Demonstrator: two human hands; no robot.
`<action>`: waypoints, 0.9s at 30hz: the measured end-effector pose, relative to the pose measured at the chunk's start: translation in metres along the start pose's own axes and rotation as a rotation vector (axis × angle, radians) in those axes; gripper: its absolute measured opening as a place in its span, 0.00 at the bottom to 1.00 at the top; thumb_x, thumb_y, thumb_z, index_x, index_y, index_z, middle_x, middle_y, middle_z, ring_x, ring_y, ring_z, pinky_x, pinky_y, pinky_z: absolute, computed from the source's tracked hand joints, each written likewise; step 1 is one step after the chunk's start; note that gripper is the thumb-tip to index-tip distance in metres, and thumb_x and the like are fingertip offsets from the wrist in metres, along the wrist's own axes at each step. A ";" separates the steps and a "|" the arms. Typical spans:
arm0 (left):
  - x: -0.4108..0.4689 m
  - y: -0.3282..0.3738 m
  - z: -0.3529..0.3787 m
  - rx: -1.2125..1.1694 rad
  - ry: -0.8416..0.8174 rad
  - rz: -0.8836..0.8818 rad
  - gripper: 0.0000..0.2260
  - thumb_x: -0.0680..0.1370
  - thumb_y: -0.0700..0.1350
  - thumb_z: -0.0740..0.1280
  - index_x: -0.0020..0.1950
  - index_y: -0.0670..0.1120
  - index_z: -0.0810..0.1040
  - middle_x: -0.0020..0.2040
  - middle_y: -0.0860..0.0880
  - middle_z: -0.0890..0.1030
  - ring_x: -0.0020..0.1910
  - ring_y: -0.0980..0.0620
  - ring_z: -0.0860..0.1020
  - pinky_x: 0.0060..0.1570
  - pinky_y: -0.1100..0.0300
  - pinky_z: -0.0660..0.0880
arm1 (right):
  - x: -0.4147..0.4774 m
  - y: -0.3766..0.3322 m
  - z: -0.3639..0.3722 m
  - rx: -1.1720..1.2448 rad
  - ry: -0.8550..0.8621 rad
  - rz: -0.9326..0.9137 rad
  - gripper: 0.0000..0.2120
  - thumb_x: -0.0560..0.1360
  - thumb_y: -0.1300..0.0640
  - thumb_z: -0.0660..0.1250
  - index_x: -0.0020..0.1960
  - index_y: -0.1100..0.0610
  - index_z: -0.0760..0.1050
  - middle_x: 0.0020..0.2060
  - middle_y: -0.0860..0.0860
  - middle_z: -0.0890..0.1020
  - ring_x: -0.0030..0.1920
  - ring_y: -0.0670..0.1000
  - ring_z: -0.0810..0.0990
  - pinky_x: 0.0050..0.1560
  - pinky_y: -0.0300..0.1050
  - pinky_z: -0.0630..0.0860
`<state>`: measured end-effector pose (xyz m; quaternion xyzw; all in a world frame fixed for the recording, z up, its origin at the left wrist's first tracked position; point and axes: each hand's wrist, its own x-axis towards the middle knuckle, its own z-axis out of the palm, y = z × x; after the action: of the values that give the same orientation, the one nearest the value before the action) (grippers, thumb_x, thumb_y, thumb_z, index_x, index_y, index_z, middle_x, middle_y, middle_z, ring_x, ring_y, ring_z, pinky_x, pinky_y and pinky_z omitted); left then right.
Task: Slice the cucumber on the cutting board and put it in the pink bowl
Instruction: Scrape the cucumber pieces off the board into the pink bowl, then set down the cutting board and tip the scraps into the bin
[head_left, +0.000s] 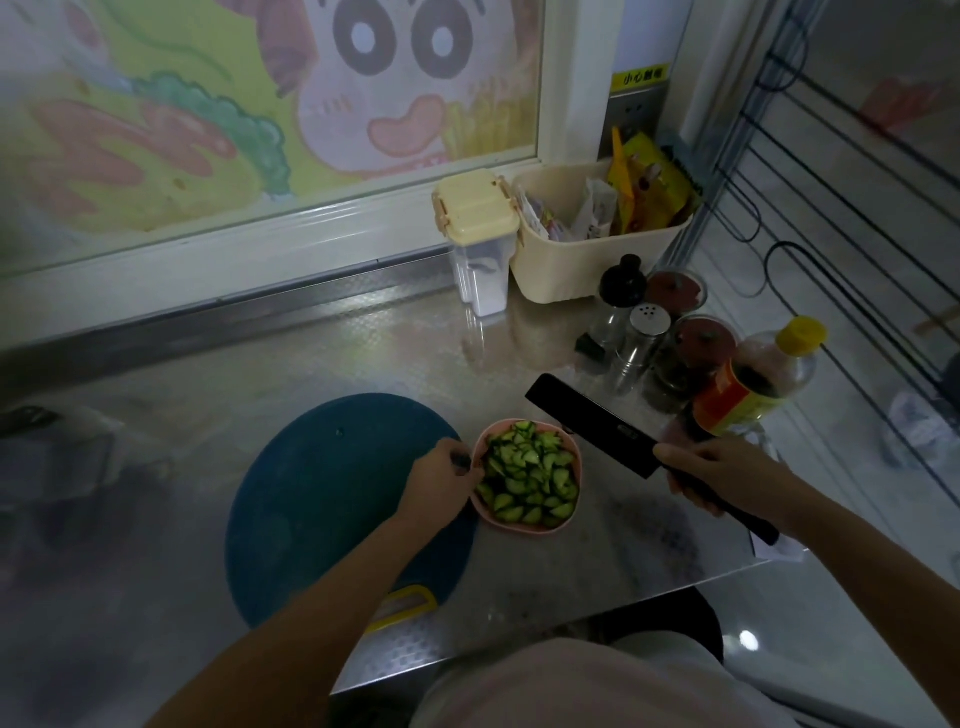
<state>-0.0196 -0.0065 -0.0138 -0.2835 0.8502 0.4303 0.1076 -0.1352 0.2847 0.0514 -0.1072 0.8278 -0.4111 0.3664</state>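
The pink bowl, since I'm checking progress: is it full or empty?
Full: cucumber slices fill the pink bowl nearly to its rim. No cucumber shows on the cutting board beside it.

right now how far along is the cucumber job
Nearly finished. Done: the cucumber slices fill the pink bowl, and the cutting board shows no cucumber. In hand: the right hand holds the knife off the board; the left hand is at the bowl's rim. Left: little, perhaps setting the knife down.
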 end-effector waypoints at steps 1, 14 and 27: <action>-0.001 0.000 0.001 -0.057 -0.052 -0.071 0.13 0.76 0.43 0.68 0.59 0.42 0.73 0.47 0.44 0.81 0.37 0.52 0.79 0.35 0.59 0.79 | 0.001 0.001 0.001 -0.003 0.006 -0.003 0.29 0.69 0.40 0.63 0.36 0.69 0.77 0.24 0.56 0.74 0.23 0.49 0.70 0.27 0.39 0.69; -0.009 -0.011 0.010 -0.345 -0.057 -0.186 0.06 0.76 0.36 0.68 0.47 0.43 0.72 0.41 0.38 0.82 0.33 0.44 0.82 0.35 0.49 0.81 | 0.025 -0.001 0.004 -0.064 0.139 -0.127 0.24 0.74 0.45 0.63 0.34 0.65 0.77 0.23 0.54 0.76 0.24 0.49 0.73 0.29 0.38 0.71; 0.090 -0.018 -0.115 -0.403 0.306 -0.299 0.09 0.73 0.33 0.70 0.42 0.41 0.69 0.22 0.41 0.77 0.19 0.47 0.77 0.20 0.56 0.76 | 0.077 -0.036 0.034 -0.216 0.104 -0.155 0.26 0.76 0.41 0.60 0.31 0.61 0.76 0.25 0.55 0.77 0.26 0.49 0.74 0.35 0.45 0.72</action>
<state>-0.0756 -0.1416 0.0055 -0.4830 0.7027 0.5221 -0.0181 -0.1709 0.2041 0.0255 -0.1883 0.8743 -0.3518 0.2764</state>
